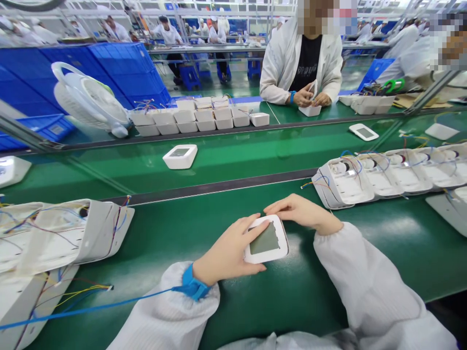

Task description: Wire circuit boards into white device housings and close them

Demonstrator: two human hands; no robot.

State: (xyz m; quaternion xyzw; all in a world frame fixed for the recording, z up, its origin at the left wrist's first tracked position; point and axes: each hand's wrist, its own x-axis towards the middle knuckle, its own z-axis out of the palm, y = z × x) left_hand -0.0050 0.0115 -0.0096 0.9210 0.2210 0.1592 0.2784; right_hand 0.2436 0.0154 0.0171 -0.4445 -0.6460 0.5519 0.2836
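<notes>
The white screen box (268, 255) is near the middle of the frame, tipped a little, its gray screen facing up. The left hand (231, 248) is grasping it from the left side: the thumb is at the bottom edge, and one finger lies over the corner of the screen. That seems a good way to keep the box from turning. The right hand (299, 214) has its fingers bent at the top edge of the box — I cannot tell if it is gripping too, as the fingertips are partly hidden. Maybe it is there to steady the far side.

A blue wrist strap (195, 284) is on the left wrist, and its blue cord (109, 308) runs off the lower left of the frame, perhaps long enough to let the arm move.

The green bench (284, 301) gives room below the box and on both sides of it. The open white shells (102, 228) at the left and the row of shells (345, 187) at the right sit well out to the sides, likely so the middle can be used. Loose wires poke out of them — a sleeve could catch there. Past the hands, a dark rail (226, 185) makes the bench's far edge.
</notes>
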